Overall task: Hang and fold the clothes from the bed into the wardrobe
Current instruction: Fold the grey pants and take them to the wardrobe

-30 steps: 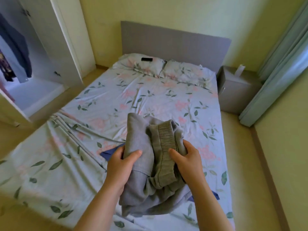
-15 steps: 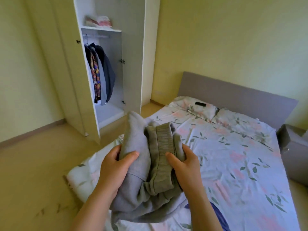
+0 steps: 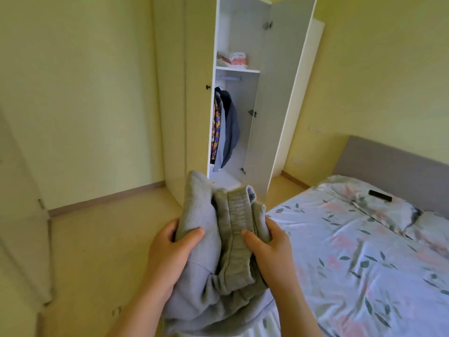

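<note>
I hold a folded bundle of grey clothes (image 3: 218,244) in front of me, above the floor beside the bed. My left hand (image 3: 170,254) grips its left side with the thumb on top. My right hand (image 3: 269,249) grips the right side, thumb pressed on a greenish-grey ribbed waistband. Straight ahead stands the white wardrobe (image 3: 279,98), its doors open. Inside it, a dark blue garment (image 3: 230,127) and a patterned one (image 3: 215,127) hang from the rail. Folded pink and white clothes (image 3: 234,60) lie on the upper shelf.
The bed (image 3: 364,251) with a floral sheet fills the right side, with a pillow and a black remote (image 3: 380,195) near the grey headboard (image 3: 393,161). The wardrobe's left door (image 3: 194,93) stands open towards me. Bare wooden floor (image 3: 97,239) lies between me and the wardrobe.
My view has turned left from the bed towards the wardrobe, which now stands straight ahead and closer. Both hands keep the same hold on the grey bundle.
</note>
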Motion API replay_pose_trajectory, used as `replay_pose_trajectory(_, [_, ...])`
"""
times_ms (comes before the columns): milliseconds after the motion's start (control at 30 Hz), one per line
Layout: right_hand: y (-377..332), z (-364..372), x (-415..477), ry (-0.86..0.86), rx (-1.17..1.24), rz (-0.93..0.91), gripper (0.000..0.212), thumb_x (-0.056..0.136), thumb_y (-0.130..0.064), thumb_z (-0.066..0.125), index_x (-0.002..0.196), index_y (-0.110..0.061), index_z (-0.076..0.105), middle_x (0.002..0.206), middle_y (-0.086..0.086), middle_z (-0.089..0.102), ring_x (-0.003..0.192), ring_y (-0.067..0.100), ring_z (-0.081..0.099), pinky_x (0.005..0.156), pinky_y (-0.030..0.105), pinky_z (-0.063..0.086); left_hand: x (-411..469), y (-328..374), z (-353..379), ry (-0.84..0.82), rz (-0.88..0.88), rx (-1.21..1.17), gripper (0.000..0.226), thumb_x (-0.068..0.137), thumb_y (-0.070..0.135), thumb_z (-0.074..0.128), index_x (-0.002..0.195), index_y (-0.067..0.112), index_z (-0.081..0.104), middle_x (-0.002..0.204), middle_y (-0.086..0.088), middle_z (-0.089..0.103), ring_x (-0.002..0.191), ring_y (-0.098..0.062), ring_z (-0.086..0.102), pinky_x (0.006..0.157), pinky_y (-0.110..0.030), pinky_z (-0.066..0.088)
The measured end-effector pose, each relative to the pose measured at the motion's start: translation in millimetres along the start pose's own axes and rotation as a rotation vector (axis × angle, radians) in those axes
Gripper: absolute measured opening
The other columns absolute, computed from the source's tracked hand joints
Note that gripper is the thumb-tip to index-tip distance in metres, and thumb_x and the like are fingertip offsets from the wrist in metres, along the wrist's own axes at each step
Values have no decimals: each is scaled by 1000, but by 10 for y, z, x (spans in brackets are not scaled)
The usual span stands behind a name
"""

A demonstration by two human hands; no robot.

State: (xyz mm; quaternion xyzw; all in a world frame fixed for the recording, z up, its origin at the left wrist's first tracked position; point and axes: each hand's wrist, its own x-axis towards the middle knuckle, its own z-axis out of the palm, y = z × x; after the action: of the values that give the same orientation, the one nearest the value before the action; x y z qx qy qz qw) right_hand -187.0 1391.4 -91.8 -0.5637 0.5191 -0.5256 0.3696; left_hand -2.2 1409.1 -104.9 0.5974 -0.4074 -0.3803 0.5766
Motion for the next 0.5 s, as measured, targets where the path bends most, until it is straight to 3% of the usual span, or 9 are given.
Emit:
replay_pose_trajectory(67, [10,237,245,-42,9,-6,16,82,-6,70,83,-22,69,77,3,71,77,26,66,68,39,56,226,18,-126,41,-4,19,7,78,26,76,83,26,71,80,8,74,77,-13,69,67,-32,51])
replay_pose_trajectory(200, [-15,755,685,-134,47,-15,22,83,-6,69,83,-28,71,76,-7,73,71,15,68,63,30,58,699,24,-413,123,-27,16,13,78,26,76,89,23,71,83,4,74,82,-17,69,73,-38,54])
replay_pose_trajectory(400, [46,1643,1263,-221,53,-2,20,84,-8,69,89,-27,71,82,-5,74,77,16,71,71,36,61,1500,-83,-930,184,-49,23,12,78,29,76,88,25,71,82,7,74,80,-15,68,70,-36,53])
replay_pose_trajectory(500, [66,2136,1498,-223,47,-18,24,85,-8,69,86,-31,68,80,-12,73,74,10,70,65,25,59,1956,-133,-1226,177,-44,42,12,78,29,76,88,27,70,82,6,73,80,-15,68,69,-34,53])
